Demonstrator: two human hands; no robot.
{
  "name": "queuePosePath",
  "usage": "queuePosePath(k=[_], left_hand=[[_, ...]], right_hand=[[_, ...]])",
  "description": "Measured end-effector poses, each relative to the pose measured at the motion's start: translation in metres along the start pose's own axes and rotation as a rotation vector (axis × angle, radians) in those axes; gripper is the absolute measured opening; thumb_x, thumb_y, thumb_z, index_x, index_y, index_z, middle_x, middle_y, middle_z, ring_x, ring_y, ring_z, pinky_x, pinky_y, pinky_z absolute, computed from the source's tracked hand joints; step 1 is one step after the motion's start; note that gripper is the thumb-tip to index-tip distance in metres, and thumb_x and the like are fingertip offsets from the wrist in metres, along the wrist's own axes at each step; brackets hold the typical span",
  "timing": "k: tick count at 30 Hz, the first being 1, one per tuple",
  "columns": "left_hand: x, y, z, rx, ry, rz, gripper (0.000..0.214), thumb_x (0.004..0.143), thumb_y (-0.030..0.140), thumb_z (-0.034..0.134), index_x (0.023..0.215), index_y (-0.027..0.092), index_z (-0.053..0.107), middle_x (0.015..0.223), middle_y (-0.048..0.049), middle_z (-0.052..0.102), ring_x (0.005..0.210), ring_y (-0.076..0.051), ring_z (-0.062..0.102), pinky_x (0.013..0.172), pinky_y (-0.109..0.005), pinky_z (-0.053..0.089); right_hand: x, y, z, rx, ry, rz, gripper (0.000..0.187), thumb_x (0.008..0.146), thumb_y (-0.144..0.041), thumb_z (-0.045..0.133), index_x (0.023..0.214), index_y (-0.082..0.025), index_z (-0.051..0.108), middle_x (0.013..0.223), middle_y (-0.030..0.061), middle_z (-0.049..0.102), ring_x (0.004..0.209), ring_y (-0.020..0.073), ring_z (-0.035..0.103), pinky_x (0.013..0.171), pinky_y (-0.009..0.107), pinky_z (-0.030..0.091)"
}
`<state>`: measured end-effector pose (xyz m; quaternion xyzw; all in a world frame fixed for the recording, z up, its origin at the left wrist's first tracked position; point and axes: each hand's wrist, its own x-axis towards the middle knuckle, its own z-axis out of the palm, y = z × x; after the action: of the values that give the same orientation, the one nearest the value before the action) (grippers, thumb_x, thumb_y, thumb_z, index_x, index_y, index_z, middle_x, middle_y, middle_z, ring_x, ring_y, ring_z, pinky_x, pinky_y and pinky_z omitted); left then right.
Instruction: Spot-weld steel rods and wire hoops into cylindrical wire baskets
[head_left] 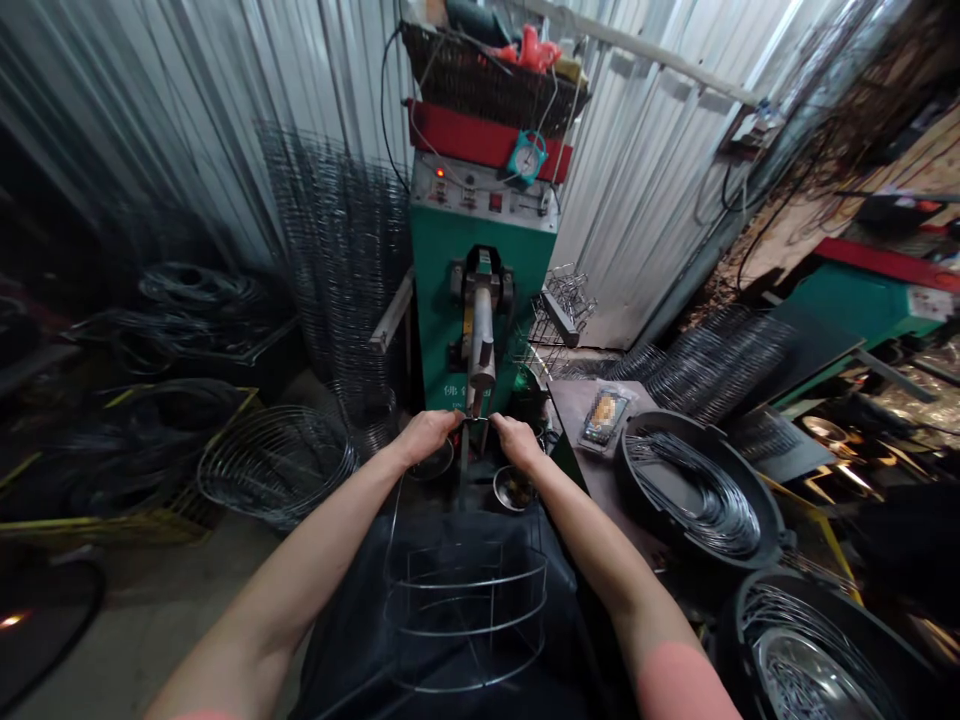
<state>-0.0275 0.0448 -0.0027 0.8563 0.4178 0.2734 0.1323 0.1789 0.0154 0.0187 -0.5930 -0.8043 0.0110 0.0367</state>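
We log one left hand and one right hand, both closed, fingertips pinching the far end of one wire frame at the tip of one metal rod, the frame's three curved near bars over the lap. Two green machines: one straight ahead bearing the rod, one at far right. To the right we count one phone on one table and two round black trays of wire; left, one round wire basket.
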Motion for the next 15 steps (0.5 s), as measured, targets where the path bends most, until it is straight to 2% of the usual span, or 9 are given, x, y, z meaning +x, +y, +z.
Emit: queuePosePath(k=[7, 15], left_hand=[[0.003, -0.003, 0.001, -0.049, -0.019, -0.035, 0.023, 0.083, 0.025, 0.042, 0.089, 0.022, 0.064, 0.070, -0.0009, 0.066, 0.071, -0.015, 0.060, 0.064, -0.023, 0.041], [0.004, 0.008, -0.009, -0.095, -0.052, -0.053, 0.025, 0.084, 0.026, 0.039, 0.083, 0.018, 0.062, 0.071, -0.0005, 0.065, 0.068, -0.014, 0.058, 0.061, -0.022, 0.039]], right_hand=[[0.006, 0.004, 0.004, 0.040, 0.008, -0.011, 0.031, 0.090, -0.019, 0.031, 0.115, -0.024, 0.049, 0.097, 0.0073, 0.064, 0.085, 0.0176, 0.060, 0.067, 0.024, 0.037], [0.006, 0.006, 0.007, 0.084, 0.071, -0.027, 0.025, 0.092, -0.027, 0.035, 0.104, -0.022, 0.056, 0.087, 0.0042, 0.065, 0.076, 0.0150, 0.059, 0.060, 0.021, 0.032]])
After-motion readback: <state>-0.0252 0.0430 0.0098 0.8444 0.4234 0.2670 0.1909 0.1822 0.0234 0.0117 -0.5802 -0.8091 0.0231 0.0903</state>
